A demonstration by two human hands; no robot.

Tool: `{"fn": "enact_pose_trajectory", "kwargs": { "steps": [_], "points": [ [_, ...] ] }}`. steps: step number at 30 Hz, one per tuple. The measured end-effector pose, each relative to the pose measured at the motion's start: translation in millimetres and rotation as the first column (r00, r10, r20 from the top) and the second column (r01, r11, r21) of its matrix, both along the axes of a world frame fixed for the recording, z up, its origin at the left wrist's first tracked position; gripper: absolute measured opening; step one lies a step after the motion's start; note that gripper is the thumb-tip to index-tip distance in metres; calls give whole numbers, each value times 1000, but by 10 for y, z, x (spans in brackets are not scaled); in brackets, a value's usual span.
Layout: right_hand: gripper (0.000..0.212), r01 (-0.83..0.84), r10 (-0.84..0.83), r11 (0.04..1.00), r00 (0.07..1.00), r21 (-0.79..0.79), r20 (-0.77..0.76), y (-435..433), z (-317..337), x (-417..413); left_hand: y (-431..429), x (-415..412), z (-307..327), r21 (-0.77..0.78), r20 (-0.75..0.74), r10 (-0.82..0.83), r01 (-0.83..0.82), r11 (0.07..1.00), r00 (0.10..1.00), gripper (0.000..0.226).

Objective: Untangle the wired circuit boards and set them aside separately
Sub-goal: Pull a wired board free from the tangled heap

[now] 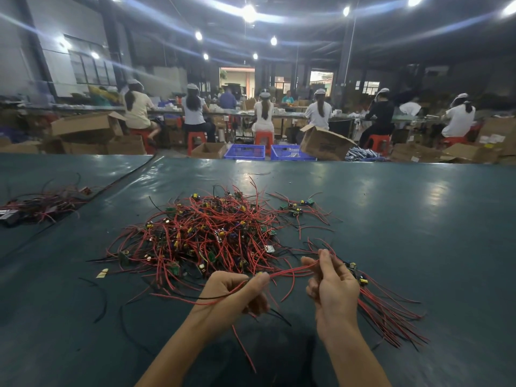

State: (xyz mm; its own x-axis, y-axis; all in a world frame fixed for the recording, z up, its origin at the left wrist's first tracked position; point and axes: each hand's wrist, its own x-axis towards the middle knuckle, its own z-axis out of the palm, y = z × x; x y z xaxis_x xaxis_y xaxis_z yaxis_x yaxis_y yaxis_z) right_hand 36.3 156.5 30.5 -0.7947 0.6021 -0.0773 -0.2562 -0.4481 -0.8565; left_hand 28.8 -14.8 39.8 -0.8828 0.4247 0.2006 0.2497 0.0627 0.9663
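Broad table (391, 219) under dark teal sheeting, glossy, with pale glare patches from the ceiling lamps (248, 12). At its middle, a big tangled pile of wired circuit boards (206, 233): red and black leads looping every way, small green and yellow parts among them. Just far right of the pile, a few loose boards (298, 208) lying apart from it. Near centre, left hand (234, 291) with thumb and fingers curled, pinching red wires (290, 270) that run tight across to the right hand (332, 286). Right hand raised, thumb and forefinger closed on the same strands, remaining fingers curled in. Just beyond the right hand, a sorted bundle (391, 311) with its boards close against the hand and its leads fanned toward the near right edge; held or merely lying there, cannot tell. On the far left of the table, beyond a dark seam line (120, 177), another darker heap of wires (47, 202). Past the far edge, two blue crates (245, 151), open cardboard boxes (324, 143) and red stools (264, 139) on the floor. Further back, a row of seated workers (264, 113) in caps at a long bench, backs to the camera. Grey wall with windows (89, 68) at far left, a bright doorway (237, 79) at the far end of the dim hall.
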Motion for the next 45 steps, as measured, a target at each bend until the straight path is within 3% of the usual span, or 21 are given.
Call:
{"fn": "enact_pose_trajectory", "kwargs": {
  "steps": [3,6,8,11,21,25,30,36,40,45],
  "points": [
    [9,1,-1,1000,1000,6,-6,-23,-23,7,27,-3,-11,101,68,147,-153,983,987,43],
    [9,-13,12,1000,1000,-11,-22,-52,-30,17,56,-4,-29,304,267,228,-306,902,936,35],
    [9,-14,14,1000,1000,-13,-27,-66,-30,21,73,-7,-31,427,374,190,-351,834,908,27],
    [10,2,-2,1000,1000,1,-17,-82,-45,28,88,13,-17,559,390,72,-298,774,918,20],
    [15,-5,5,998,1000,-68,-8,-109,-13,77,75,-25,30,666,483,-11,-360,654,875,11],
    [17,-99,95,971,995,-216,-27,-113,20,104,62,-41,27,664,532,2,-419,619,847,10],
    [33,-189,175,901,982,-390,-70,-95,54,122,61,-33,14,651,519,15,-406,642,855,11],
    [47,-272,258,915,962,-297,-85,-53,59,149,-36,-87,48,639,524,54,-434,635,850,30],
    [43,-346,352,930,936,-126,24,-125,2,133,-89,-70,73,638,492,-59,-313,703,869,36],
    [40,-467,447,873,882,142,152,-272,-28,124,-40,-32,46,494,482,-143,-133,859,864,47]
  ]
}}
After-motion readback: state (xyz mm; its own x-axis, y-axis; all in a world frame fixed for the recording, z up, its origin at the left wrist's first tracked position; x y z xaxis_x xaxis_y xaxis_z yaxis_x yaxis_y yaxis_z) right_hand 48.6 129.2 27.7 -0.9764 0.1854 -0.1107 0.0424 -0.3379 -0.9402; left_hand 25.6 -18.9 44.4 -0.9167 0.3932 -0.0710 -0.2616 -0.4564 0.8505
